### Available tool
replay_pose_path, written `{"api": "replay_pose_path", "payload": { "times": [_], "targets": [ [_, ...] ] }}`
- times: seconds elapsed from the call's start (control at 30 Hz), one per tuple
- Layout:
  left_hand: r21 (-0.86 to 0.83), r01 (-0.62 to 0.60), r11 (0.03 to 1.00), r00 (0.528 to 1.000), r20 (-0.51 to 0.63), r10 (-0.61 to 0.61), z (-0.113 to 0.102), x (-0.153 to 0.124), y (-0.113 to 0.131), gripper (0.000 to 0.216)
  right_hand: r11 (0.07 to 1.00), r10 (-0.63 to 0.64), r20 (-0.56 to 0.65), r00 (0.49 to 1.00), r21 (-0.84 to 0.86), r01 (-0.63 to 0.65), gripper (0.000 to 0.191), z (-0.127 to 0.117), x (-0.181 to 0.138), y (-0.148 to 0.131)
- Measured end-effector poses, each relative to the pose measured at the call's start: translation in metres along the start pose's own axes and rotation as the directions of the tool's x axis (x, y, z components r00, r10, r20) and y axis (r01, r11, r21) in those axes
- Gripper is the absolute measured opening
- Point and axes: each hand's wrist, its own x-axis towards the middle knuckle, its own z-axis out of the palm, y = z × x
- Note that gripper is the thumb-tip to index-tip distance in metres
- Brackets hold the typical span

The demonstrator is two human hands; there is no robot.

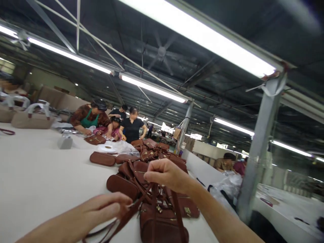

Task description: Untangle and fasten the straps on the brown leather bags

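My right hand [164,173] is closed in a pinch at the top of a brown strap [154,209]. This strap runs down over a brown handbag [164,227] with gold-coloured hardware, lying at the table's near side. To the lower left, my left hand [106,207] has its fingers drawn together beside another brown strap [131,212]. Its fingertips are blurred, and a thin pale bit shows at them; what they hold cannot be made out. Behind both hands lies a heap of similar brown bags [149,148]. One rounded bag [121,185] lies just beyond my left hand.
The white table [50,182] stretches left. Clear plastic [121,147] lies beyond the bags. Across the table, a person in a green apron [89,119] bends over a brown bag [95,139]; a person in black [133,126] stands nearby. A metal post [260,141] rises at right.
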Motion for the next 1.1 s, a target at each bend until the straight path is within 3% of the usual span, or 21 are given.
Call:
{"api": "replay_pose_path", "payload": {
  "times": [0.07, 0.13, 0.2, 0.3, 0.37, 0.47, 0.6, 0.7, 0.77, 0.83, 0.9, 1.0, 1.07, 1.1],
  "targets": [
    [-0.225, -0.026, 0.974, 0.994, 0.096, 0.049, 0.009, 0.023, 0.024, 0.051, 1.0, -0.009, 0.031, 0.999, 0.009, 0.009, 0.032, 0.011, 0.007, -0.014],
    [-0.411, -0.083, 0.908, 0.975, 0.155, 0.159, 0.023, 0.043, 0.034, 0.053, 0.998, -0.011, -0.015, 1.0, 0.055, 0.012, 0.03, 0.017, 0.011, -0.022],
    [-0.509, -0.134, 0.85, 0.962, 0.139, 0.235, 0.036, 0.058, 0.027, 0.053, 0.995, 0.006, -0.092, 0.996, 0.098, 0.004, 0.032, 0.016, 0.013, -0.025],
    [-0.518, -0.156, 0.841, 0.977, 0.043, 0.207, 0.05, 0.063, -0.004, 0.056, 0.992, 0.068, -0.188, 0.98, 0.119, -0.046, 0.037, 0.006, 0.009, -0.018],
    [-0.441, -0.114, 0.89, 0.987, 0.049, 0.15, 0.052, 0.053, -0.027, 0.058, 0.988, 0.12, -0.221, 0.968, 0.122, -0.094, 0.04, -0.005, 0.003, -0.009],
    [-0.331, 0.016, 0.943, 0.987, 0.158, 0.038, 0.041, 0.026, -0.049, 0.055, 0.988, 0.152, -0.253, 0.955, 0.06, -0.141, 0.045, -0.023, -0.01, 0.001],
    [-0.262, 0.126, 0.957, 0.975, 0.212, -0.07, 0.01, -0.011, -0.04, 0.056, 0.979, 0.194, -0.229, 0.954, -0.014, -0.202, 0.051, -0.042, -0.03, 0.009],
    [-0.25, 0.152, 0.956, 0.966, 0.242, -0.091, -0.004, -0.028, -0.028, 0.039, 0.968, 0.246, -0.227, 0.942, -0.001, -0.253, 0.051, -0.042, -0.043, 0.037],
    [-0.279, 0.184, 0.942, 0.964, 0.236, -0.118, -0.003, -0.036, -0.027, 0.024, 0.956, 0.281, -0.183, 0.942, -0.028, -0.291, 0.045, -0.033, -0.049, 0.065],
    [-0.301, 0.201, 0.932, 0.968, 0.207, -0.142, 0.005, -0.039, -0.031, 0.022, 0.943, 0.275, -0.147, 0.95, -0.153, -0.297, 0.038, -0.017, -0.053, 0.088],
    [-0.317, 0.174, 0.932, 0.978, 0.165, -0.126, 0.017, -0.039, -0.036, 0.025, 0.91, 0.215, -0.191, 0.958, -0.316, -0.267, 0.033, 0.003, -0.057, 0.093],
    [-0.296, 0.089, 0.951, 0.993, 0.104, -0.061, 0.034, -0.032, -0.034, 0.028, 0.927, 0.126, -0.226, 0.966, -0.319, -0.196, 0.032, 0.037, -0.062, 0.062],
    [-0.253, 0.015, 0.967, 0.998, 0.057, 0.0, 0.041, -0.027, -0.027, 0.026, 0.971, 0.164, -0.088, 0.983, -0.16, -0.177, 0.037, 0.06, -0.064, 0.03],
    [-0.22, -0.015, 0.975, 0.999, 0.033, 0.023, 0.044, -0.024, -0.022, 0.023, 0.975, 0.181, -0.008, 0.983, -0.132, -0.181, 0.048, 0.071, -0.065, 0.016]
  ]
}}
